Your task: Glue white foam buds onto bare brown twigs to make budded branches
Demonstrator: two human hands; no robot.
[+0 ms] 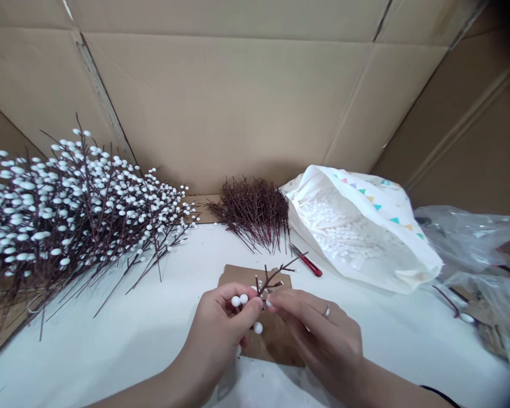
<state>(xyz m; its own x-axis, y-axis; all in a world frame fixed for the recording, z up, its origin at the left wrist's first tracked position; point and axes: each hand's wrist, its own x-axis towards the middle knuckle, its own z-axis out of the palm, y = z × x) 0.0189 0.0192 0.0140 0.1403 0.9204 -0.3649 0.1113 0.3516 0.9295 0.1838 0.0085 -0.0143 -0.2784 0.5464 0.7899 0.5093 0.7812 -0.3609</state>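
Observation:
My left hand (pixel 227 317) pinches a small brown artificial twig (pixel 275 276), whose bare forked tips point up and to the right. Several white berries (pixel 258 328) show around the left fingers, some on the twig's lower part. My right hand (pixel 323 328), with a ring on one finger, closes its fingertips on a white berry (pixel 268 303) against one of the twig's short branches. Both hands meet above a piece of brown cardboard (pixel 276 340) on the white table. The lower end of the twig is hidden in my left hand.
A large pile of white-berried stems (pixel 80 209) lies at the left. Bare brown twigs (pixel 255 209) are heaped at the back, near a red-handled tool (pixel 311 265). An open white bag (pixel 365 238) holds many white berries. Clear plastic (pixel 471 232) lies right; cardboard walls (pixel 229 102) stand behind.

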